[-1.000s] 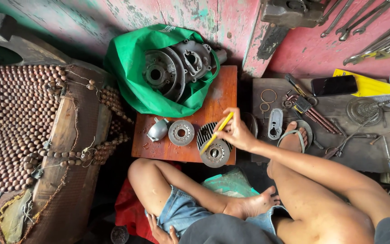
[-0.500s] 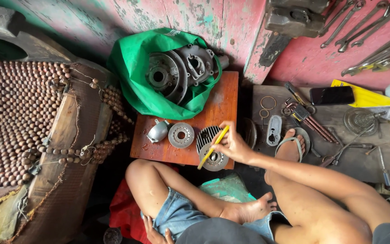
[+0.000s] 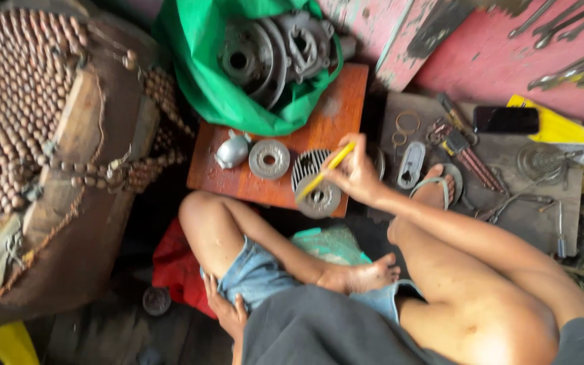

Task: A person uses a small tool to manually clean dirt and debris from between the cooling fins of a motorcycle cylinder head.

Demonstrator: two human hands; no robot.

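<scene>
Sitting cross-legged on the floor, the person works over one low orange-brown wooden board (image 3: 346, 101) that carries most of the parts. Largest of all is the beaded seat cover (image 3: 8, 115) draped over a bulky shape along the left side, well apart from the work. Next comes one green bag (image 3: 197, 74) lying open across the board's far edge, with several grey metal engine parts (image 3: 272, 51) bunched inside it; at least two round discs show, though the exact count cannot be told.

On the bare board sit three smaller metal pieces in a row along the near edge. At the near right corner is the finned round part (image 3: 318, 192), its ribs showing on the far side. Just beside it toward the middle lies one flat grey ring (image 3: 269, 159), and left of that one small rounded silver housing (image 3: 232, 150), near the board's left edge.

The right hand (image 3: 356, 177) is closed around one yellow tool (image 3: 324, 172), a slim stick held like a pen, its lower end slanting down onto the top of the finned round part. The left hand (image 3: 228, 312) rests low beside the thigh, away from the board, fingers loosely spread and holding nothing.

Right of the board, a grey mat (image 3: 508, 216) carries a sandalled foot, one dark phone (image 3: 506, 119) at its far edge, and two thin wire rings (image 3: 405, 128).
</scene>
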